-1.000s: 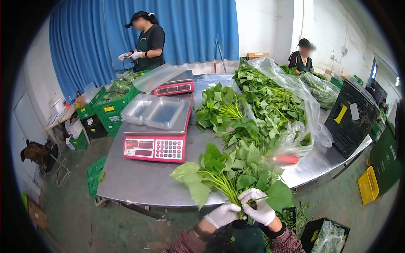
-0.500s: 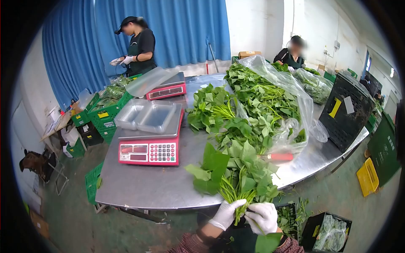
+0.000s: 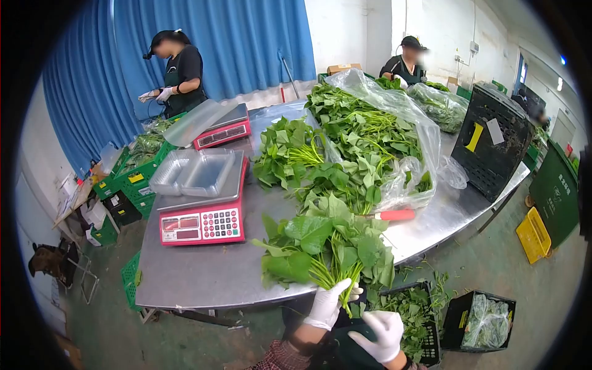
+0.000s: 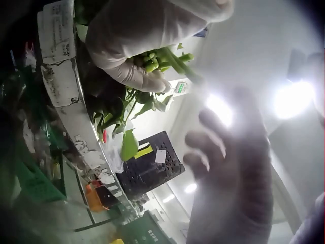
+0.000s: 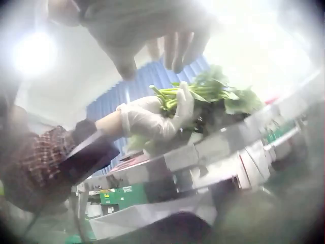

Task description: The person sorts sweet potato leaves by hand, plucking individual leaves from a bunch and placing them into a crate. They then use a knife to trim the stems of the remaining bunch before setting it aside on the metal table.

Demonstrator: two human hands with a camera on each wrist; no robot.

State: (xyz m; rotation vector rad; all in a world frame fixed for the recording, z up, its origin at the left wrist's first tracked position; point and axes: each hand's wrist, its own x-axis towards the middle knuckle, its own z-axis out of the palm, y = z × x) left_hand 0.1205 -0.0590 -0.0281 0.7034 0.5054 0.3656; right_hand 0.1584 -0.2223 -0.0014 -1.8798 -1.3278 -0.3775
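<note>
In a white glove, my left hand (image 3: 327,304) grips the stems of a leafy green bunch (image 3: 333,246) at the table's front edge. The left wrist view shows its fingers (image 4: 134,76) curled round the cut stem ends. Just to the right and lower, my gloved right hand (image 3: 383,335) is apart from the bunch, with nothing in it, its fingers loosely bent. Seen from the right wrist, that hand (image 5: 152,38) hangs near the stems (image 5: 170,96) without touching them. A red-handled tool (image 3: 394,215) lies behind the bunch.
A red scale (image 3: 201,226) bearing clear trays (image 3: 208,174) stands on the left, a second scale (image 3: 223,134) behind it. Heaped greens (image 3: 370,132) in plastic fill the table's middle. A black crate (image 3: 491,142) stands right; another crate (image 3: 428,345) is below. Two people work beyond.
My right hand has come away from the stems and moved down and right; the loose leaf it held is no longer seen there. My left hand keeps its grip. The head view has shifted.
</note>
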